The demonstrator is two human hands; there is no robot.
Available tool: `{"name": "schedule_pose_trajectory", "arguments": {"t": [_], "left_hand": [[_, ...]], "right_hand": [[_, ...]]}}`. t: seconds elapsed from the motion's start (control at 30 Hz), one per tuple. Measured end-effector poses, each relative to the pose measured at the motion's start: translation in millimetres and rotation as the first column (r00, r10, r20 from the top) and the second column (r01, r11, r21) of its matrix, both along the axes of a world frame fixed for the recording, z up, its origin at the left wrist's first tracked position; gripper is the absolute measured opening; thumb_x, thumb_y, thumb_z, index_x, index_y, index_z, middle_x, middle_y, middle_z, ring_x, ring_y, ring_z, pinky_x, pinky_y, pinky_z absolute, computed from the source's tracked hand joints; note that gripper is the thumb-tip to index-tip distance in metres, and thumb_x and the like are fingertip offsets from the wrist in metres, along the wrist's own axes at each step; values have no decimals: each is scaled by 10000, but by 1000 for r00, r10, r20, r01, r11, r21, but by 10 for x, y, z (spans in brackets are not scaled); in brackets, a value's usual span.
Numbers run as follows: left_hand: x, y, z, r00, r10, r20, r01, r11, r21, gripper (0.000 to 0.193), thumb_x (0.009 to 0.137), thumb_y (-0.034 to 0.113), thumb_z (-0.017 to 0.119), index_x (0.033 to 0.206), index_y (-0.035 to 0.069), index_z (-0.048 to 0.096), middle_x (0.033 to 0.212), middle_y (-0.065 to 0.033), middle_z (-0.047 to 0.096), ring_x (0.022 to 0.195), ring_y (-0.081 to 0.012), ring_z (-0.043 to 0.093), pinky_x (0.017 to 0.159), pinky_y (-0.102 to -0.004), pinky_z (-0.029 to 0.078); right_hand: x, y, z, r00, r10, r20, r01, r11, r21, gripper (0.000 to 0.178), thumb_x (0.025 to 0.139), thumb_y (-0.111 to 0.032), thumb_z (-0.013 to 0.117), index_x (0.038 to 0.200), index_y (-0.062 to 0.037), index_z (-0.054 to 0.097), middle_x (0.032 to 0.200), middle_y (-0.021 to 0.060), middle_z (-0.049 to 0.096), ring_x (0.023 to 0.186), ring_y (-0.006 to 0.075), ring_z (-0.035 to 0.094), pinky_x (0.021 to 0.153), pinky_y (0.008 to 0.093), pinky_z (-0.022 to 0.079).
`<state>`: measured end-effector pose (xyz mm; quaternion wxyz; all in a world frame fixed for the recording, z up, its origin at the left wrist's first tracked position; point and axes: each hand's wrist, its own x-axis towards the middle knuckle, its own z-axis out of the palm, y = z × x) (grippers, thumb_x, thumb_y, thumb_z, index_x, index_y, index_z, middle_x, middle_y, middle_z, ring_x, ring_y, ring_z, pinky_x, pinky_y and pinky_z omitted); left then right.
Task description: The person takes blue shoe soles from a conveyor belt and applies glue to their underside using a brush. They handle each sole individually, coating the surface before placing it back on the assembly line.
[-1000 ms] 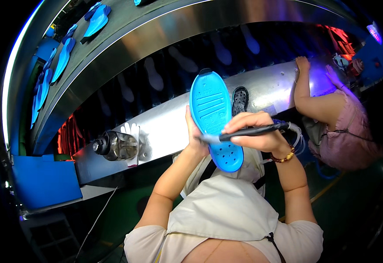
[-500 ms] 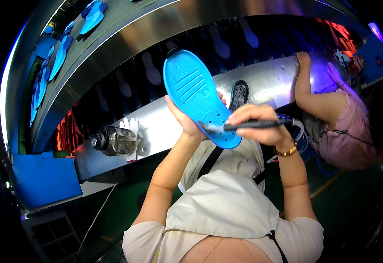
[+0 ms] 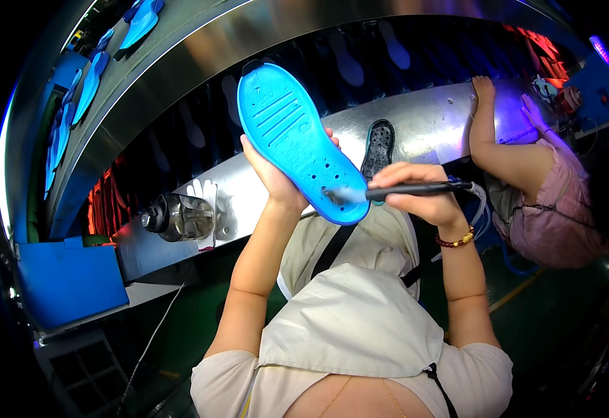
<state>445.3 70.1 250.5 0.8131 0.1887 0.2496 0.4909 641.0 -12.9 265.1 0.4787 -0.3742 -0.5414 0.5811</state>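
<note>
My left hand (image 3: 274, 175) is wrapped round the edges of a bright blue shoe sole (image 3: 292, 129), its fingertips showing at the far side. The sole is tilted up off the bench, its ribbed face toward me and small holes at the lower end. Pinched in my right hand (image 3: 426, 202) is a black-handled brush (image 3: 412, 188), with a cable or hose trailing from its back end. Its pale, blurred bristles lie over the holes at the sole's lower end. Beyond my right hand, a dark perforated sole (image 3: 380, 148) rests on the bench.
The metal bench (image 3: 249, 198) carries a dark bottle (image 3: 182, 217) and white gloves (image 3: 207, 198) at left. A conveyor holding blue soles (image 3: 94, 76) curves past at far left. Soles (image 3: 396, 45) fill the dark rack behind. A co-worker's arm (image 3: 503, 155) rests on the bench at right.
My left hand has shifted the blue sole a little left and away from me. The brush has moved slightly, its bristles still at the sole's lower end.
</note>
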Motion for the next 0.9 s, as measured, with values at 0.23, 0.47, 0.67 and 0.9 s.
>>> {"name": "schedule_pose_trajectory", "arguments": {"t": [0.23,0.47,0.67,0.9], "left_hand": [[-53,48,41,997,-58,45,55,996,64,909,743,724,68,1152,-5,426,920,-198,556,783,-303,570,725,-420,471],[40,-339,-56,991,-36,132,42,998,-42,775,820,622,228,1270,-2,322,1175,-232,462,1039,-329,501,879,-446,411],[-282,-217,-156,926,-370,73,362,926,103,535,865,356,371,1260,-4,341,1119,-178,517,992,-241,542,863,-337,432],[-352,-107,8,747,-620,-239,615,782,-102,522,811,319,503,1187,-35,436,1054,-163,552,901,-190,562,784,-285,454]], "right_hand": [[-7,11,-132,970,76,-230,-95,993,-76,197,687,-4,629,876,45,604,942,193,606,920,250,570,850,329,427],[-308,-37,-221,783,-236,-575,40,942,-334,194,759,-23,574,943,36,560,966,202,594,905,222,585,793,300,469],[-101,44,81,960,276,42,-277,961,21,256,648,43,659,900,45,614,933,189,622,851,221,620,758,288,489],[-149,159,119,871,415,262,-456,882,121,221,696,-15,656,912,17,618,937,134,633,890,211,611,783,288,483]]}}
